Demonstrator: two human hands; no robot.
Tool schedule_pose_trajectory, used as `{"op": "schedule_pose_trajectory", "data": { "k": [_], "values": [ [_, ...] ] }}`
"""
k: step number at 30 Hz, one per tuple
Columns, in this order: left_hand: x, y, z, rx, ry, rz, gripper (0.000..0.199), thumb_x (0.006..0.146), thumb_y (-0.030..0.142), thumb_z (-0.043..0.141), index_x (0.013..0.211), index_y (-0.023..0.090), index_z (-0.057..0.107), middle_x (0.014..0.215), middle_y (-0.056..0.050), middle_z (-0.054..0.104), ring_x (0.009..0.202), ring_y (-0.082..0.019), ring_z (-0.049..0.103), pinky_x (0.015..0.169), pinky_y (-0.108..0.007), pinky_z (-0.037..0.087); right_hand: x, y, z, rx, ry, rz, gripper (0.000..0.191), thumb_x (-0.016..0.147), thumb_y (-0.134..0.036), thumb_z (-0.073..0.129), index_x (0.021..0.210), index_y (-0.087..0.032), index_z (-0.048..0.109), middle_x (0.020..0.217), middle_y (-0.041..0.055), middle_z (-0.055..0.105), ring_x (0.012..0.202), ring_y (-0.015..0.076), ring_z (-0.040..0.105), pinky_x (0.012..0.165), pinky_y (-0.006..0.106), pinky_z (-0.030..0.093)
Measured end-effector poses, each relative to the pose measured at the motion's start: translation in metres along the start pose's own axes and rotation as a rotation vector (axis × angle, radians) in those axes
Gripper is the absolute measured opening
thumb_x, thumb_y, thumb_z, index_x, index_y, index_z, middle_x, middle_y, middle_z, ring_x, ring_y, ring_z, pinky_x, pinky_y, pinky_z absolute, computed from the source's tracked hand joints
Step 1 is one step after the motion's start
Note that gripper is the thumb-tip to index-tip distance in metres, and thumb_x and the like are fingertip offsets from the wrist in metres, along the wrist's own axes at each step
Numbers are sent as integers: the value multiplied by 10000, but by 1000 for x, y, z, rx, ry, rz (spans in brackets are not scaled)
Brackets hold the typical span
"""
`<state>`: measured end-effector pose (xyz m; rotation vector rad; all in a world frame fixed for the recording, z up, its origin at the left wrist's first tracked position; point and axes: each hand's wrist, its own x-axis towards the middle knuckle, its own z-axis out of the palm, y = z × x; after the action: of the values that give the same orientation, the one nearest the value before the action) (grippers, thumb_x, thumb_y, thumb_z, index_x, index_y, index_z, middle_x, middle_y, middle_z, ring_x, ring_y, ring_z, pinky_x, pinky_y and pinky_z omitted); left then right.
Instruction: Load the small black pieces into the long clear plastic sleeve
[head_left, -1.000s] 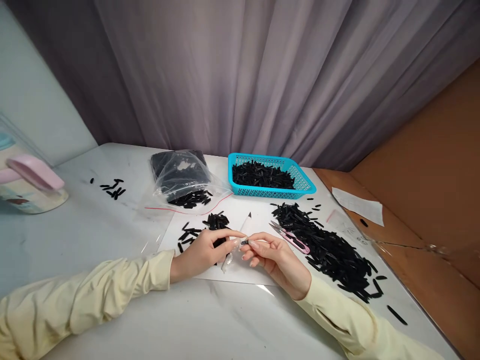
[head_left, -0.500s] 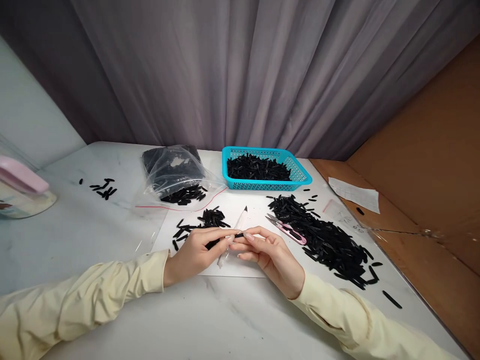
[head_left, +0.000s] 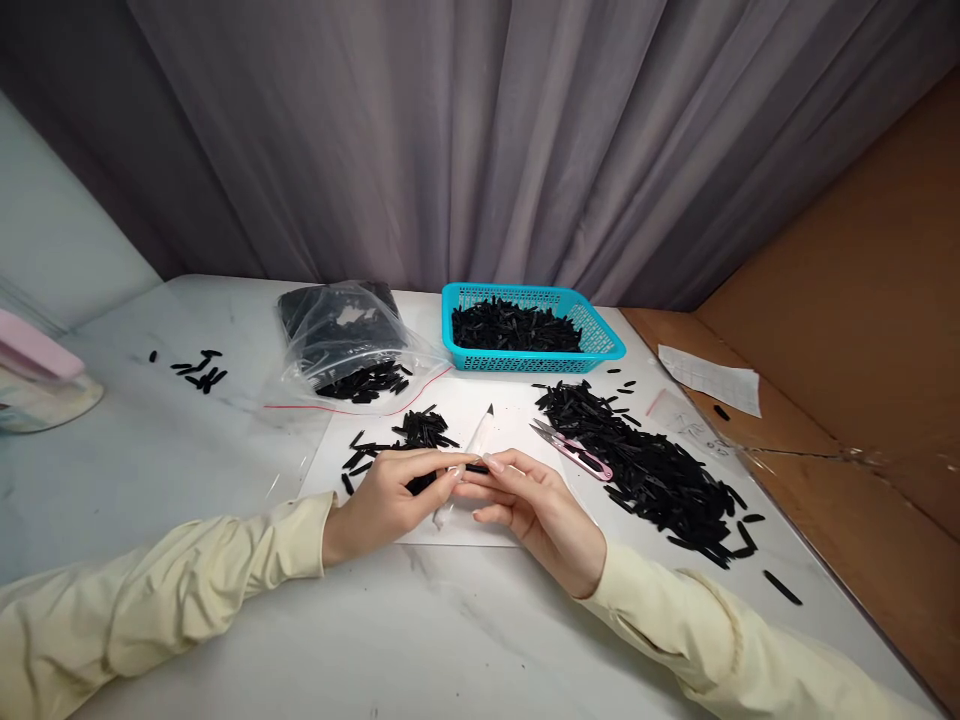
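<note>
The left hand (head_left: 401,495), fingers stretched and thumb bent in, and the right hand (head_left: 544,510), fingers curled, meet at their tips and pinch a slim black piece (head_left: 477,468) between them, held level above a smooth white sheet (head_left: 514,420). Beneath and beyond the left hand lies a loose small pile (head_left: 424,428) of similar matte, narrow pieces with tapered ends; to the right spreads a long, dense heap (head_left: 652,480) of them, tangled at all angles. The tabletop (head_left: 450,630) is glossy white with faint grey marbling. A pale wall (head_left: 60,230) stands at the left, a grey-mauve curtain (head_left: 450,150) hangs in deep folds across the back, and a plain brown panel (head_left: 862,270) slopes at the right. At the far left is a container with a pink handle (head_left: 37,345), then a few scattered strips (head_left: 201,375). A clear, wrinkled plastic bag (head_left: 345,345) with a red edge line holds more black pieces; a turquoise lattice basket (head_left: 532,358) is heaped with them. A white, dark-tipped tool (head_left: 480,432) lies partly hidden behind the fingers, and pink-handled snips (head_left: 577,453) rest against the heap, near a creased paper slip (head_left: 709,380). The left hand blocks part of the small pile.
</note>
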<state>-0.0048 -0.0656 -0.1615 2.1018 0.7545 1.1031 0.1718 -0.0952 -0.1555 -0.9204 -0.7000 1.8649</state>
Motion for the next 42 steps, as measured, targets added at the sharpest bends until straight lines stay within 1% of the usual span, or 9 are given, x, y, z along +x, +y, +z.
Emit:
{"op": "schedule_pose_trajectory", "data": {
  "k": [5, 16, 20, 26, 28, 31, 34, 38, 42],
  "values": [
    [-1, -3, 1, 30, 41, 73, 240, 825, 81, 531, 1006, 112, 686, 946, -78, 724, 843, -150, 685, 782, -203, 549, 1, 1, -2, -13, -27, -8, 200, 740, -301, 710, 803, -138, 611, 876, 81, 720, 860, 197, 694, 633, 222, 543],
    [-2, -4, 2, 62, 55, 134, 243, 824, 79, 535, 1024, 109, 669, 925, -96, 726, 787, -157, 692, 710, -216, 565, 0, -1, -2, -53, -59, -47, 196, 757, -266, 687, 883, -151, 589, 871, 83, 714, 886, 206, 685, 568, 204, 543],
    [-2, -3, 1, 66, 65, 128, 254, 829, 86, 525, 1032, 139, 669, 946, -82, 724, 799, -151, 691, 709, -212, 565, 0, -1, -2, -66, -67, -41, 239, 749, -275, 691, 924, -164, 574, 853, 81, 718, 878, 212, 685, 547, 206, 529],
    [-2, -2, 1, 67, 68, 134, 237, 814, 73, 535, 992, 135, 678, 908, -76, 730, 795, -152, 689, 699, -200, 558, 1, -1, -4, -85, -58, -34, 339, 720, -249, 715, 998, -169, 538, 774, 62, 716, 786, 200, 698, 489, 186, 486],
    [-1, -1, 1, 68, 75, 139, 237, 812, 74, 533, 989, 138, 677, 885, -70, 731, 730, -134, 686, 658, -186, 554, 1, -1, -4, -77, -60, -33, 369, 706, -227, 724, 1012, -166, 527, 795, 68, 717, 796, 202, 696, 498, 189, 485],
    [-1, -1, 1, 63, 83, 142, 249, 807, 70, 528, 991, 152, 674, 852, -52, 732, 620, -98, 661, 592, -160, 537, 1, -3, -3, -56, -68, -32, 406, 688, -190, 735, 1030, -163, 518, 920, 101, 712, 836, 208, 691, 512, 195, 486],
    [-1, 0, 1, 71, 87, 149, 260, 801, 67, 526, 994, 160, 673, 860, -47, 732, 640, -101, 664, 608, -160, 534, 0, -5, -2, -40, -66, -23, 434, 672, -170, 745, 1042, -163, 519, 995, 115, 699, 842, 211, 691, 531, 205, 490],
    [-2, 1, 1, 96, 76, 122, 265, 803, 78, 526, 1010, 158, 671, 881, -57, 730, 686, -115, 670, 636, -168, 526, 0, -6, 0, -37, -46, -25, 451, 656, -154, 753, 1045, -167, 526, 967, 97, 710, 812, 195, 697, 609, 234, 508],
    [-2, 2, 0, 71, 41, 14, 267, 822, 133, 514, 1046, 142, 659, 667, -14, 670, 504, -76, 545, 525, -170, 467, -1, -6, 0, -77, -7, -52, 448, 631, -155, 769, 1016, -180, 541, 979, 91, 714, 811, 198, 700, 731, 296, 519]
  ]
}}
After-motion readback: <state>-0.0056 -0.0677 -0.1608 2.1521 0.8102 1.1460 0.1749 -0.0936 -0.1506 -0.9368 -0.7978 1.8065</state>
